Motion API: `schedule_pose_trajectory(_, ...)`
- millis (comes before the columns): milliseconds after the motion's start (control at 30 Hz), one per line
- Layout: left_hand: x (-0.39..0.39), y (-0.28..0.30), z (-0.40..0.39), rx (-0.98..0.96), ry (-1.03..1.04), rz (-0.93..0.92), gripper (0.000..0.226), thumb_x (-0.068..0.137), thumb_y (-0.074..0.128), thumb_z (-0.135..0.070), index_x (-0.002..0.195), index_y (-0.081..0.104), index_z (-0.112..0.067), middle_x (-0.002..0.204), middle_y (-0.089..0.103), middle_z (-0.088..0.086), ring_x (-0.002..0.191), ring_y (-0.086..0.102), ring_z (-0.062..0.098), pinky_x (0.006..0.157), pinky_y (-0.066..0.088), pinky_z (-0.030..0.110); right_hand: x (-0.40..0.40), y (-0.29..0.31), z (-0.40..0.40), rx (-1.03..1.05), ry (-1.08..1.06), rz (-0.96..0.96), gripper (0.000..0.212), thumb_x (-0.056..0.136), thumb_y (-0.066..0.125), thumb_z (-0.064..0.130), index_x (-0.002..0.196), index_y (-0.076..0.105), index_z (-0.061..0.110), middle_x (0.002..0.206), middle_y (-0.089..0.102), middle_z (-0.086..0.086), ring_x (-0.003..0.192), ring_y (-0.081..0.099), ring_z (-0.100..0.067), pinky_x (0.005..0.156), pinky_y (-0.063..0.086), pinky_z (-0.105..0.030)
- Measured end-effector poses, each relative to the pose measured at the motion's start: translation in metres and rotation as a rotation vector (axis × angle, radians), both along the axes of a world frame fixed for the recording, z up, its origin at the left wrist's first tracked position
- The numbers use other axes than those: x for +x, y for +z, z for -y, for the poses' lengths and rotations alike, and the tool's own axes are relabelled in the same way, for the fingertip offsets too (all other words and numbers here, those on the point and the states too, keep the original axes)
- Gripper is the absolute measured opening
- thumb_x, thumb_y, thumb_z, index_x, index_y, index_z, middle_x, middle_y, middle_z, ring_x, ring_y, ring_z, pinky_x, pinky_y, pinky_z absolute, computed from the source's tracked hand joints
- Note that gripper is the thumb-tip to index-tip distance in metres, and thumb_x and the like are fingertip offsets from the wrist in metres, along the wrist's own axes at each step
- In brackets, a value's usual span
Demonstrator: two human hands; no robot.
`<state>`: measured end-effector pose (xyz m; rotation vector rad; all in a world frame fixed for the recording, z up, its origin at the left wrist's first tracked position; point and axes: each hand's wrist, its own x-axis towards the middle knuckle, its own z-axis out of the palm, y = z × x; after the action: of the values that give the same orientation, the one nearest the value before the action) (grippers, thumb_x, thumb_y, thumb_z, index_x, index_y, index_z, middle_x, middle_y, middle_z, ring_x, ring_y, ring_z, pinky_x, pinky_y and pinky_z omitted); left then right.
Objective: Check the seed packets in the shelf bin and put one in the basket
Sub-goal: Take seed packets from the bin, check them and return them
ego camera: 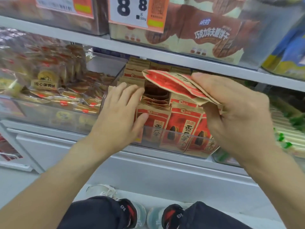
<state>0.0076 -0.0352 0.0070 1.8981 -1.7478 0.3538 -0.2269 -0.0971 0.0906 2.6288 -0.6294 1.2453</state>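
right hand (234, 113) is closed around a small stack of seed packets (178, 85), thumb on top near the upper edge, fingers curled underneath; the stack is lifted clear above the bin and tilted, red-and-tan faces showing. exact count in the stack cannot be told. left hand (122, 109) is open, fingers spread and flat, holding nothing; fingertips (137, 90) touch the tops of the packets standing at the left end of the clear bin (165, 139), thumb against the front packet's face.

packets in the bin (186, 123) stand upright in rows, red fronts with a dark seed picture facing out toward the front wall. a gap with darker packet edges shows in the middle row, between the two hands. more tan packets are stacked toward the back of the bin, under the upper shelf edge (181, 60).

left of the bin, on the same shelf, another clear bin holds gold-and-red wrapped snacks (54, 90). right edge of the shelf has green-and-white packs (288, 129), blurred. upper shelf carries brown-and-cream biscuit boxes (206, 38) and a price tag (137, 10) with big "8" digits. below, dark trousers and two shoes (148, 215) on a pale floor. basket not in view.
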Motion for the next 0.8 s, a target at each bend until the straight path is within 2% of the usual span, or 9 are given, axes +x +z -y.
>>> schedule_pose_trajectory(133, 0.004, -0.005, 0.002, -0.058, -0.057, -0.047, 0.053, 0.097, 0.048, -0.042, 0.141, 0.047, -0.013, 0.141, 0.048, 0.003, 0.140, 0.035, 0.029, 0.117, 0.029, 0.053, 0.027, -0.003, 0.016, 0.073, -0.073, -0.186, 0.044, 0.089, 0.053, 0.005, 0.130, 0.067, 0.003, 0.127, 0.070, -0.014, 0.113, 0.069, -0.033, 0.099, 0.056, -0.047)
schedule_pose_trajectory(233, 0.006, -0.012, -0.001, -0.113, -0.097, -0.067, 0.051, 0.096, 0.054, -0.032, 0.142, 0.046, -0.011, 0.140, 0.048, 0.005, 0.139, 0.035, 0.029, 0.116, 0.030, 0.054, 0.044, -0.009, 0.022, 0.105, -0.148, -0.246, 0.052, 0.083, 0.058, -0.008, 0.133, 0.064, 0.002, 0.130, 0.068, -0.017, 0.115, 0.068, -0.038, 0.099, 0.054, -0.055)
schedule_pose_trajectory(367, 0.010, -0.022, -0.005, -0.123, -0.133, -0.075, 0.066, 0.094, 0.061, -0.026, 0.153, 0.036, -0.011, 0.150, 0.042, 0.006, 0.148, 0.027, 0.027, 0.121, 0.025, 0.050, 0.061, -0.007, 0.023, 0.108, -0.241, -0.314, 0.048, 0.084, 0.059, -0.011, 0.129, 0.067, 0.004, 0.124, 0.070, -0.019, 0.109, 0.068, -0.041, 0.094, 0.056, -0.055)
schedule_pose_trajectory(433, 0.013, -0.024, -0.005, -0.125, -0.156, -0.081, 0.070, 0.094, 0.061, -0.026, 0.155, 0.032, -0.010, 0.156, 0.038, 0.004, 0.152, 0.020, 0.026, 0.123, 0.023, 0.049, 0.071, -0.001, 0.026, 0.164, -0.292, -0.390, 0.038, 0.091, 0.055, -0.006, 0.120, 0.071, 0.012, 0.113, 0.072, -0.015, 0.099, 0.067, -0.040, 0.085, 0.057, -0.048)
schedule_pose_trajectory(500, 0.017, -0.025, -0.004, -0.125, -0.175, -0.090, 0.071, 0.095, 0.060, -0.026, 0.157, 0.028, -0.010, 0.162, 0.030, 0.003, 0.155, 0.012, 0.023, 0.124, 0.020, 0.050, 0.080, 0.002, 0.028, 0.208, -0.357, -0.482, 0.037, 0.093, 0.051, -0.004, 0.117, 0.071, 0.016, 0.107, 0.070, -0.012, 0.092, 0.065, -0.036, 0.080, 0.056, -0.044)
schedule_pose_trajectory(600, 0.019, -0.028, -0.004, -0.124, -0.177, -0.087, 0.074, 0.098, 0.058, -0.028, 0.160, 0.021, -0.014, 0.168, 0.015, 0.001, 0.157, -0.002, 0.021, 0.127, 0.007, 0.046, 0.091, 0.002, 0.035, 0.228, -0.399, -0.504, 0.042, 0.094, 0.048, -0.004, 0.126, 0.068, 0.016, 0.107, 0.070, -0.013, 0.092, 0.065, -0.034, 0.076, 0.054, -0.037)
schedule_pose_trajectory(667, 0.019, -0.030, -0.005, -0.131, -0.163, -0.092, 0.074, 0.098, 0.055, -0.030, 0.161, 0.017, -0.016, 0.169, 0.009, 0.001, 0.156, -0.007, 0.021, 0.127, 0.002, 0.044, 0.098, 0.001, 0.043, 0.314, -0.409, -0.501, 0.035, 0.098, 0.048, 0.001, 0.126, 0.065, 0.013, 0.105, 0.071, -0.013, 0.087, 0.064, -0.033, 0.070, 0.049, -0.034)
schedule_pose_trajectory(733, 0.021, -0.032, -0.006, -0.150, -0.126, -0.098, 0.073, 0.097, 0.052, -0.031, 0.161, 0.018, -0.017, 0.169, 0.007, 0.006, 0.156, -0.007, 0.024, 0.127, 0.003, 0.048, 0.105, 0.002, 0.055, 0.422, -0.426, -0.540, 0.019, 0.102, 0.048, 0.010, 0.115, 0.062, 0.009, 0.101, 0.068, -0.014, 0.080, 0.058, -0.029, 0.067, 0.043, -0.032)
schedule_pose_trajectory(800, 0.026, -0.033, -0.007, -0.163, -0.076, -0.106, 0.072, 0.096, 0.049, -0.033, 0.160, 0.021, -0.019, 0.169, 0.006, 0.010, 0.156, -0.006, 0.025, 0.126, 0.005, 0.053, 0.112, 0.009, 0.065, 0.479, -0.464, -0.600, 0.016, 0.107, 0.046, 0.022, 0.105, 0.054, 0.008, 0.095, 0.059, -0.009, 0.083, 0.051, -0.025, 0.071, 0.038, -0.030)
